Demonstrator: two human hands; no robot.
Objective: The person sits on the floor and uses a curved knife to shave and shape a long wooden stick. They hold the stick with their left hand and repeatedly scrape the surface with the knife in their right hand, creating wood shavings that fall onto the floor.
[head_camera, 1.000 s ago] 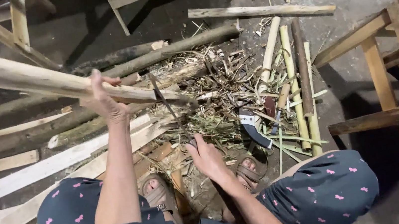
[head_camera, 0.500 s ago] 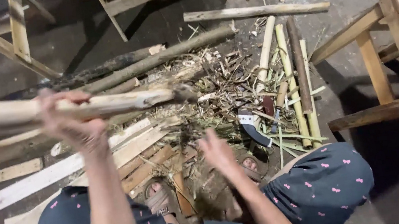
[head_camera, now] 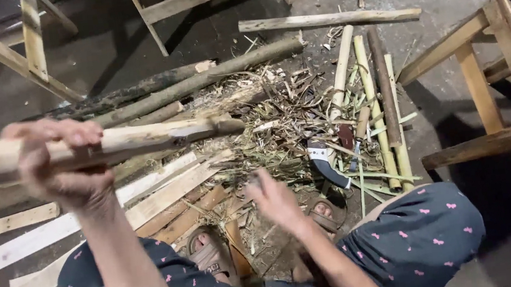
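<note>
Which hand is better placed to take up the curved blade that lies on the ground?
The right hand. It is free and low, just left of the curved blade among the scraps. The left hand is closed on the pole, farther away.

Dim floor under one hard overhead light, with motion blur on the hands.

The light falls from above and slightly left, so the wooden frame (head_camera: 504, 70) at right throws a deep black shadow over the lower right corner. The pale planks (head_camera: 146, 197) and the pole (head_camera: 108, 144) catch the most brightness. The left hand (head_camera: 62, 162) and right hand (head_camera: 275, 199) are smeared by movement; the litter of stalks (head_camera: 303, 112) stays fairly sharp. Straight edges bow slightly near the picture's borders.
</note>
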